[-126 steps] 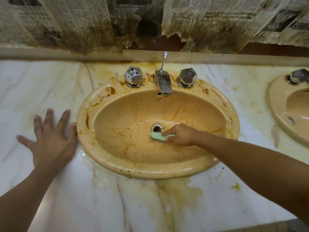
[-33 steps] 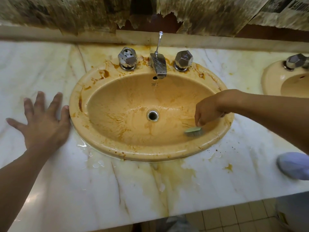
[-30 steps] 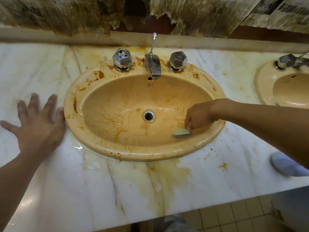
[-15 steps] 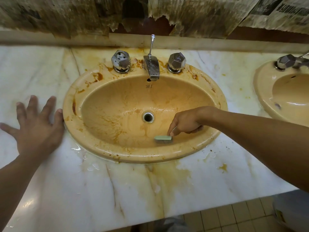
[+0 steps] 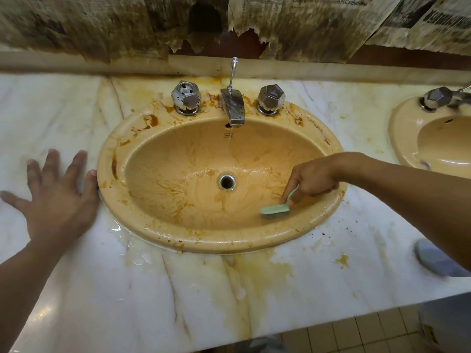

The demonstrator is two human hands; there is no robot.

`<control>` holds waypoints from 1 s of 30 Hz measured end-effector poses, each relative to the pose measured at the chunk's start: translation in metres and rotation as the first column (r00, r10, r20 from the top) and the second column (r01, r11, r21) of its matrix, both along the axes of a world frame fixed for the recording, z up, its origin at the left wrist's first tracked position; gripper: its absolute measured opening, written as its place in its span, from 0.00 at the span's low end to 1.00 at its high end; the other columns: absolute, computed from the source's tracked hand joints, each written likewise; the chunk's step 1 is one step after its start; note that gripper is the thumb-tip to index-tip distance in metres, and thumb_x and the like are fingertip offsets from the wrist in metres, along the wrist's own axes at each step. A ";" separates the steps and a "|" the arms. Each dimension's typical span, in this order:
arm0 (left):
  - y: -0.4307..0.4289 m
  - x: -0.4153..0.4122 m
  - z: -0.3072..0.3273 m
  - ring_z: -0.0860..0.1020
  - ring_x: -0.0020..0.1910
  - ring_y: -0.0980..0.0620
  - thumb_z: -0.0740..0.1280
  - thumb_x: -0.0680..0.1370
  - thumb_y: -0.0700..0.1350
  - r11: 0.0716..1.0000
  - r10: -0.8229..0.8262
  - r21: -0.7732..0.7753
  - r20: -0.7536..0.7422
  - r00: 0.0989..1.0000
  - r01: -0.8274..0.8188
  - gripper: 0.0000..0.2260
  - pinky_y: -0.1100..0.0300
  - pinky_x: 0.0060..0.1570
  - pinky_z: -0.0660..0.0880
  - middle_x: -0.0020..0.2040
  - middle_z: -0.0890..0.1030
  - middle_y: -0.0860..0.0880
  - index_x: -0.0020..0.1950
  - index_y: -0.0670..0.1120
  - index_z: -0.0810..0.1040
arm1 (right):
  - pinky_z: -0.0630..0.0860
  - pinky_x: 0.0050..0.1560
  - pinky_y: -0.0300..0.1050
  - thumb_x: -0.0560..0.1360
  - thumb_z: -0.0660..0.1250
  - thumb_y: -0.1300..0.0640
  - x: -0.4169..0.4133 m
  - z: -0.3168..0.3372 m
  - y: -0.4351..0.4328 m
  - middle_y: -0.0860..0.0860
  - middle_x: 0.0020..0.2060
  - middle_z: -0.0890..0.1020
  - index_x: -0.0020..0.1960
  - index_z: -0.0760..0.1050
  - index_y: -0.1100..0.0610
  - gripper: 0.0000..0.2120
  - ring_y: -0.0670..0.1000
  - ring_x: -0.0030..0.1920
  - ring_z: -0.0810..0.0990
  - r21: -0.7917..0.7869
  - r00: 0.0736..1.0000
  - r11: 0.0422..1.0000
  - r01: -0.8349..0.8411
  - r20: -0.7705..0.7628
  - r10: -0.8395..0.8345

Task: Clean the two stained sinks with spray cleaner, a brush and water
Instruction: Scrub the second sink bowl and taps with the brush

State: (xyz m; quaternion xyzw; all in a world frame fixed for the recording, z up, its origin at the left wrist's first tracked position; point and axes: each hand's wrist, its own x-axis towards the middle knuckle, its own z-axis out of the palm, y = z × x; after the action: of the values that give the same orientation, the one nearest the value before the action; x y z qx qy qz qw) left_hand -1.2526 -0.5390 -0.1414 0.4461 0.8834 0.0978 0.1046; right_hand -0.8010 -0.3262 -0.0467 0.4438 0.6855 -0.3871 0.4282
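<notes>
Near sink: oval tan ceramic sink (image 5: 110, 154) set in the white veined marble bench (image 5: 178, 289). Brown streaks fan out across the basin floor around the round metal drain (image 5: 227, 181). Darker rust blotches sit on the far-left rim, and specks dot the near rim. The basin surface looks wet and glossy.

Small pale green plastic brush (image 5: 274, 209): head down against the near-right slope of the basin, just inside the rim. The right hand (image 5: 312, 179) grips its handle with curled fingers, forearm crossing the right rim.

Left hand (image 5: 57, 197): flat on the bench left of the sink, fingers spread wide and holding nothing, with the outermost fingertip touching the sink's left rim.

Far edge: a chrome spout (image 5: 233, 108) with an upright lift rod sits between two faceted chrome tap knobs (image 5: 185, 96), both spotted brown. Behind them, torn stained newspaper (image 5: 318, 26) covers the wall.

Right: the second tan ceramic sink (image 5: 397, 138) is partly in view, well apart from the first, with bare bench between.

Bench near the sink shows puddled water and yellow-brown staining. The front edge runs along the near side, with tiled floor (image 5: 356, 332) below. A blurred pale grey-blue object (image 5: 433, 261) lies at the right near corner; I cannot tell what it is.
</notes>
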 end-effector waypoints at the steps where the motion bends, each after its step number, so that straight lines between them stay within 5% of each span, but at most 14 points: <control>1: 0.000 -0.001 -0.001 0.49 0.82 0.36 0.43 0.83 0.70 1.000 0.003 0.001 -0.001 1.000 -0.003 0.28 0.25 0.75 0.49 0.84 0.52 0.47 0.82 0.65 0.52 | 0.65 0.28 0.41 0.79 0.70 0.45 -0.003 0.005 0.005 0.48 0.29 0.75 0.57 0.84 0.36 0.09 0.48 0.24 0.68 0.049 0.998 0.998 -0.049 0.047 0.046; 4: 0.001 -0.003 -0.003 0.49 0.82 0.36 0.43 0.82 0.70 1.000 0.004 0.011 0.001 1.000 -0.004 0.28 0.25 0.75 0.50 0.84 0.52 0.47 0.82 0.64 0.52 | 0.75 0.46 0.43 0.79 0.68 0.45 -0.011 0.001 0.006 0.40 0.47 0.82 0.57 0.85 0.41 0.09 0.43 0.43 0.80 0.241 0.954 0.923 -0.299 0.064 0.293; 6: 0.001 -0.005 -0.004 0.49 0.82 0.36 0.42 0.82 0.71 1.000 0.000 0.015 0.015 1.000 0.000 0.29 0.25 0.75 0.50 0.84 0.52 0.47 0.82 0.64 0.52 | 0.73 0.57 0.44 0.78 0.69 0.44 -0.013 -0.012 -0.005 0.37 0.51 0.80 0.57 0.85 0.39 0.09 0.45 0.56 0.78 0.218 0.964 0.944 -0.248 -0.042 0.263; 9: 0.001 -0.006 -0.008 0.48 0.83 0.38 0.43 0.82 0.71 1.000 0.009 0.014 0.022 1.000 -0.009 0.28 0.25 0.76 0.49 0.85 0.51 0.49 0.82 0.66 0.51 | 0.75 0.45 0.50 0.75 0.71 0.41 -0.010 -0.007 -0.009 0.46 0.44 0.85 0.52 0.85 0.33 0.07 0.51 0.42 0.78 0.009 0.980 0.998 -0.060 -0.188 0.061; 11: 0.001 -0.008 -0.011 0.48 0.83 0.39 0.43 0.82 0.71 1.000 0.014 0.013 0.017 1.000 -0.015 0.28 0.26 0.76 0.49 0.85 0.51 0.50 0.81 0.67 0.51 | 0.66 0.32 0.46 0.77 0.72 0.45 -0.001 0.004 0.008 0.49 0.31 0.77 0.51 0.86 0.36 0.06 0.51 0.29 0.68 -0.038 0.989 0.999 -0.028 -0.148 0.022; 13: 0.002 -0.012 -0.016 0.49 0.83 0.39 0.43 0.83 0.70 1.000 0.001 0.023 -0.003 1.000 -0.001 0.26 0.25 0.76 0.50 0.84 0.51 0.49 0.81 0.67 0.52 | 0.67 0.29 0.44 0.75 0.73 0.45 0.006 0.014 0.019 0.51 0.32 0.77 0.50 0.86 0.37 0.05 0.52 0.26 0.69 0.017 0.998 0.999 -0.049 -0.030 0.050; 15: 0.003 -0.018 -0.023 0.52 0.83 0.39 0.44 0.83 0.70 0.999 -0.001 0.039 -0.003 1.000 0.001 0.26 0.25 0.75 0.54 0.83 0.52 0.49 0.81 0.66 0.53 | 0.84 0.47 0.56 0.69 0.73 0.38 0.004 0.017 0.015 0.52 0.47 0.86 0.48 0.85 0.33 0.08 0.60 0.44 0.84 0.071 0.996 0.994 -0.085 0.036 0.082; 16: 0.003 -0.020 -0.026 0.54 0.83 0.40 0.45 0.83 0.70 0.999 0.011 0.050 0.005 1.000 -0.011 0.27 0.26 0.75 0.55 0.83 0.52 0.49 0.81 0.67 0.53 | 0.81 0.59 0.62 0.68 0.72 0.36 -0.001 0.014 0.008 0.48 0.53 0.86 0.48 0.85 0.32 0.09 0.60 0.55 0.84 0.083 0.995 0.992 -0.095 0.016 0.094; 18: 0.002 -0.021 -0.032 0.54 0.83 0.43 0.46 0.82 0.72 0.996 0.045 0.076 0.032 0.999 -0.047 0.27 0.28 0.76 0.53 0.84 0.51 0.51 0.81 0.69 0.52 | 0.77 0.66 0.60 0.73 0.72 0.40 -0.018 0.004 -0.012 0.40 0.56 0.84 0.49 0.85 0.34 0.06 0.52 0.60 0.81 0.090 0.988 0.990 -0.110 -0.095 0.119; 20: 0.001 -0.019 -0.033 0.53 0.83 0.45 0.47 0.81 0.73 0.993 0.058 0.097 0.059 0.997 -0.063 0.26 0.30 0.77 0.51 0.85 0.51 0.52 0.79 0.75 0.51 | 0.79 0.62 0.60 0.75 0.72 0.43 -0.030 0.002 -0.022 0.42 0.54 0.84 0.48 0.85 0.35 0.04 0.53 0.57 0.82 0.113 0.980 0.987 -0.114 -0.153 0.130; 22: 0.002 -0.019 -0.033 0.52 0.84 0.47 0.47 0.80 0.74 0.990 0.068 0.117 0.070 0.995 -0.076 0.24 0.31 0.77 0.51 0.85 0.51 0.53 0.77 0.78 0.51 | 0.83 0.45 0.53 0.76 0.72 0.44 -0.027 0.011 -0.017 0.50 0.44 0.84 0.50 0.85 0.36 0.05 0.57 0.42 0.83 0.052 0.988 0.995 -0.081 -0.127 0.087; 24: 0.003 -0.022 -0.034 0.52 0.83 0.44 0.46 0.81 0.73 0.992 0.057 0.108 0.047 0.997 -0.062 0.26 0.29 0.77 0.53 0.85 0.51 0.51 0.80 0.73 0.52 | 0.66 0.27 0.41 0.78 0.71 0.47 -0.011 0.023 -0.003 0.52 0.31 0.73 0.53 0.85 0.41 0.06 0.52 0.24 0.67 0.036 0.999 0.999 -0.040 -0.031 0.041; 27: 0.003 -0.021 -0.029 0.52 0.82 0.37 0.42 0.82 0.71 0.999 -0.011 0.051 -0.017 1.000 0.011 0.27 0.25 0.74 0.55 0.83 0.51 0.46 0.81 0.68 0.51 | 0.58 0.26 0.39 0.78 0.71 0.48 0.000 0.034 0.001 0.52 0.30 0.70 0.52 0.86 0.41 0.06 0.50 0.24 0.60 0.092 0.999 0.995 -0.034 0.043 0.030; 30: 0.003 -0.012 -0.016 0.50 0.82 0.36 0.42 0.82 0.71 0.999 -0.004 0.053 -0.008 1.000 0.004 0.27 0.24 0.75 0.51 0.84 0.51 0.48 0.81 0.67 0.52 | 0.66 0.26 0.42 0.78 0.70 0.45 -0.020 0.022 -0.024 0.46 0.37 0.80 0.53 0.85 0.38 0.06 0.52 0.28 0.71 0.095 0.993 0.994 -0.055 -0.097 0.064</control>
State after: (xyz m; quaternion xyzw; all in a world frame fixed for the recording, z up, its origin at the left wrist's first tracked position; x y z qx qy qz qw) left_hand -1.2642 -0.5361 -0.1578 0.4509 0.8800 0.1193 0.0895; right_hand -0.8207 -0.3499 -0.0245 0.4225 0.7362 -0.3638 0.3836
